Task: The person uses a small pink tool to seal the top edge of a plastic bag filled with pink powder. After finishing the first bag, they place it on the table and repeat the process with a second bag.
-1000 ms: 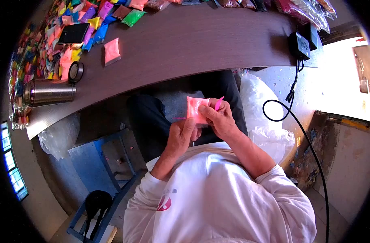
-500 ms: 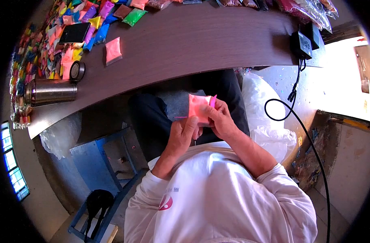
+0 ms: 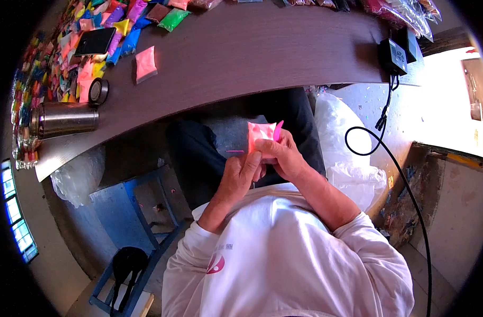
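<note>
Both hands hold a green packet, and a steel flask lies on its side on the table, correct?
No: the packet held by the left hand and right hand is pink, not green, per the head view. The steel flask does lie sideways on the table.

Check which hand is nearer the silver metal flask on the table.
Left. The left hand is to the right of the silver metal flask; right hand is farther right. Both grip a pink plastic packet.
</note>
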### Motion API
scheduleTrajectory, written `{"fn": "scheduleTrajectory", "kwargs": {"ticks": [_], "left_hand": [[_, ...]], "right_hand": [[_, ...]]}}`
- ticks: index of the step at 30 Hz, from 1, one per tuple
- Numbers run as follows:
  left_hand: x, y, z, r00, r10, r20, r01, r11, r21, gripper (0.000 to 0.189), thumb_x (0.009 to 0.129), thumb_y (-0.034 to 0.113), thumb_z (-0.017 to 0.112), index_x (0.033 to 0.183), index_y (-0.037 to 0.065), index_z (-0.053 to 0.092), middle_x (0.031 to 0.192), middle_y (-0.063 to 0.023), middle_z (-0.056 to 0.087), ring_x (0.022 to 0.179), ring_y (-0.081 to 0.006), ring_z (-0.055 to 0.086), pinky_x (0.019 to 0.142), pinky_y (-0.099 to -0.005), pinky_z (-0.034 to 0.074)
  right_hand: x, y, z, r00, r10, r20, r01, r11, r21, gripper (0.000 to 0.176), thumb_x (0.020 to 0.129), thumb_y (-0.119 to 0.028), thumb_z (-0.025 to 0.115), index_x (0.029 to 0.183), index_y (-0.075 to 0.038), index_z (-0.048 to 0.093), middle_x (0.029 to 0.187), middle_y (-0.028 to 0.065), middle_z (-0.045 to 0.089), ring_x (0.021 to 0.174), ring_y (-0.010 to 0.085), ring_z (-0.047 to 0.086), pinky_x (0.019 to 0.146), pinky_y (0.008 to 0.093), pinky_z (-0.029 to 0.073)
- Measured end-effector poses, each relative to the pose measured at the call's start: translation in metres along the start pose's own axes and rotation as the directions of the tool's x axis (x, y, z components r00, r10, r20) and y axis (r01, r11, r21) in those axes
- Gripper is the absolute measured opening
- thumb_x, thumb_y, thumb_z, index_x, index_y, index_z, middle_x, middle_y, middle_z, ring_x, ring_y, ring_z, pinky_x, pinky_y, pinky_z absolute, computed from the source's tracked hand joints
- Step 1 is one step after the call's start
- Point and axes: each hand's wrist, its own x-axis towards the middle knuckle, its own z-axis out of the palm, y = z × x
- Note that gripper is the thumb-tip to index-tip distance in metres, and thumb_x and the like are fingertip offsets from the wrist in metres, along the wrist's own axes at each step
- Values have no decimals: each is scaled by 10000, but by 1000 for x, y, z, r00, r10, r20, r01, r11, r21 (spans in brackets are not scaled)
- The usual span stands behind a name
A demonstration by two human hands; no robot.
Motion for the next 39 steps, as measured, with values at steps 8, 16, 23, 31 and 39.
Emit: {"fn": "scheduleTrajectory", "kwargs": {"ticks": [8,16,23,31,39], "left_hand": [[-1,-7,2,999,-19,38,20,998,-52,477,991,406,469,654,69,497,556,-5,457,524,-109,459,505,-250,380],[1,-6,0,999,-24,34,25,999,-30,480,992,405,468,658,62,495,554,-6,456,528,-109,466,505,-257,378],[-1,-14,-6,993,-7,122,2,999,42,470,985,464,438,743,78,550,591,-14,500,556,-107,525,513,-227,412],[-1,-13,-5,993,1,115,-8,998,59,476,983,474,436,717,93,543,580,-15,506,558,-99,526,514,-224,404],[-4,-12,-5,998,-36,59,35,999,15,477,992,438,440,687,82,527,568,-10,494,546,-91,507,506,-235,397]], "right_hand": [[4,6,-9,992,-126,14,126,992,-30,181,912,-160,586,862,14,577,661,114,632,477,195,634,416,287,539],[2,-6,0,999,-41,-28,42,999,15,243,942,-206,544,859,19,581,649,131,624,460,225,626,393,299,525],[2,-6,-3,999,-35,-2,35,999,6,270,937,-227,542,845,22,591,645,131,612,448,230,613,375,325,520],[7,-1,-9,994,3,-107,-4,1000,-7,206,863,-230,677,861,-32,620,760,45,627,638,107,600,567,243,501],[-2,-8,-9,997,80,-24,-77,993,85,292,880,-254,639,1058,-26,602,840,25,626,657,71,572,522,207,439]]}}
